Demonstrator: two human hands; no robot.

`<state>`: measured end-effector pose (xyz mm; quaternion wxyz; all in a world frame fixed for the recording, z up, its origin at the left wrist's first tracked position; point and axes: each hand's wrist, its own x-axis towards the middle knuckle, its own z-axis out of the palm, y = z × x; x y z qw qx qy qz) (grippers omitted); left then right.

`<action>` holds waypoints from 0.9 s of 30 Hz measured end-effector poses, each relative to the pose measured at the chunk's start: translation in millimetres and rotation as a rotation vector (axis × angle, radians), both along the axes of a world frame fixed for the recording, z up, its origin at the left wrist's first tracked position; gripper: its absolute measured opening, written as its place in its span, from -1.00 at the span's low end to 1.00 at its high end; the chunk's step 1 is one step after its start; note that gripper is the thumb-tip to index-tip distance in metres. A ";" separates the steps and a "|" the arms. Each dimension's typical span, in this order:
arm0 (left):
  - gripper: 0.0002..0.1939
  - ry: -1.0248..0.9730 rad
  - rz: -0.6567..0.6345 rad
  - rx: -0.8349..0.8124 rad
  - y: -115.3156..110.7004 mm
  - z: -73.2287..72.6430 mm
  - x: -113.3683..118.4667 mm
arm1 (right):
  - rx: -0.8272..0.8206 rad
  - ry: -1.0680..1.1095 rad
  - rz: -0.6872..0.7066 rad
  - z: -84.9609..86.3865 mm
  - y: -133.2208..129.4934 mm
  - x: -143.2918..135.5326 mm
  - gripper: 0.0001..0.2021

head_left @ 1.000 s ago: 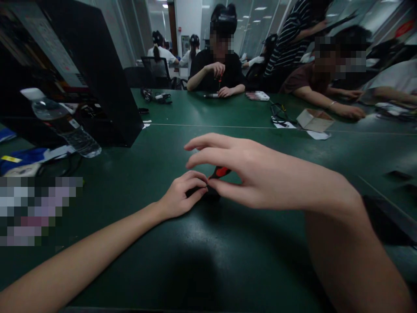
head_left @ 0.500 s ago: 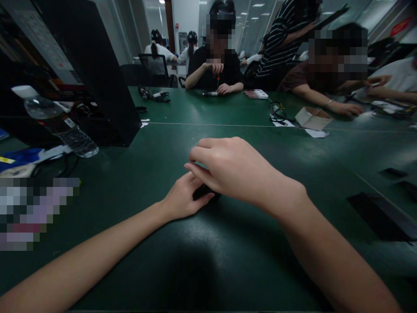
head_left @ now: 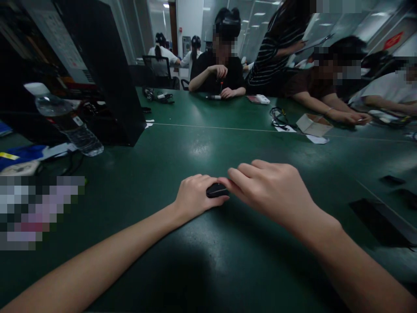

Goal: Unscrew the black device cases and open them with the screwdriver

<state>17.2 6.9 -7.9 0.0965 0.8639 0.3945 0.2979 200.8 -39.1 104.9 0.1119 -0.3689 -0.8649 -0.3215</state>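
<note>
A small, rounded black computer mouse [head_left: 216, 190] rests on the green tabletop in front of me. My left hand [head_left: 195, 191] is wrapped round it from the left, thumb along its near side and fingers over the far side. Just to the right, my right hand [head_left: 269, 184] is held above the table with its fingers curled in and pressed toward the thumb. Its thumb and index tips come up to the right end of the mouse. Whatever those fingertips pinch, if anything, is hidden.
A black computer case [head_left: 107, 74] and a water bottle [head_left: 67, 119] stand at left. A person opposite holds a screwdriver [head_left: 222, 84]. A small open box [head_left: 314, 125] and cables [head_left: 279, 117] lie at far right. A flat black object [head_left: 381, 219] lies nearer, at right.
My right hand has moved right and down, off the top of the mouse, uncovering it. My left hand has shifted slightly right in view and still holds the mouse.
</note>
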 end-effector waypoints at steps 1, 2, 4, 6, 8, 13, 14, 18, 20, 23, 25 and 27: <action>-0.61 0.001 -0.011 0.000 0.3 0.2 -0.4 | 0.009 -0.008 0.028 -8.4 1.6 10.0 -0.64; -0.60 0.001 -0.020 -0.004 0.7 0.2 -0.9 | 0.015 -0.001 0.060 -16.8 4.0 20.7 -0.63; -0.57 -0.002 -0.029 -0.011 1.8 -0.1 -1.8 | 0.040 0.049 0.114 -31.4 10.5 44.2 -0.59; -0.55 -0.004 -0.046 -0.014 3.0 -0.3 -2.7 | 0.079 0.091 0.133 -40.2 17.1 67.8 -0.58; -0.53 -0.008 -0.066 -0.004 4.0 -0.2 -3.8 | 0.098 0.089 0.130 -42.7 21.8 87.2 -0.57; -0.51 -0.008 -0.097 0.032 4.8 0.3 -6.9 | 0.076 0.101 0.120 -39.1 23.7 101.0 -0.59; -0.50 -0.007 -0.100 0.033 4.8 0.4 -7.5 | 0.062 0.104 0.115 -39.5 23.3 99.6 -0.59; -0.50 0.000 -0.112 0.031 5.0 0.4 -9.0 | -0.016 0.111 0.058 -44.8 22.6 95.7 -0.57; -0.50 0.001 -0.114 0.023 4.9 0.4 -9.3 | -0.046 0.135 0.043 -47.4 23.0 96.3 -0.58; -0.51 0.004 -0.105 0.001 4.3 0.8 -9.6 | -0.064 0.171 0.059 -49.9 24.4 97.4 -0.58; -0.51 0.011 -0.101 -0.011 3.8 1.3 -9.7 | -0.066 0.172 0.064 -50.9 25.6 96.8 -0.57; -0.52 0.019 -0.099 -0.019 3.6 1.7 -9.8 | -0.059 0.162 0.060 -51.3 26.5 95.3 -0.56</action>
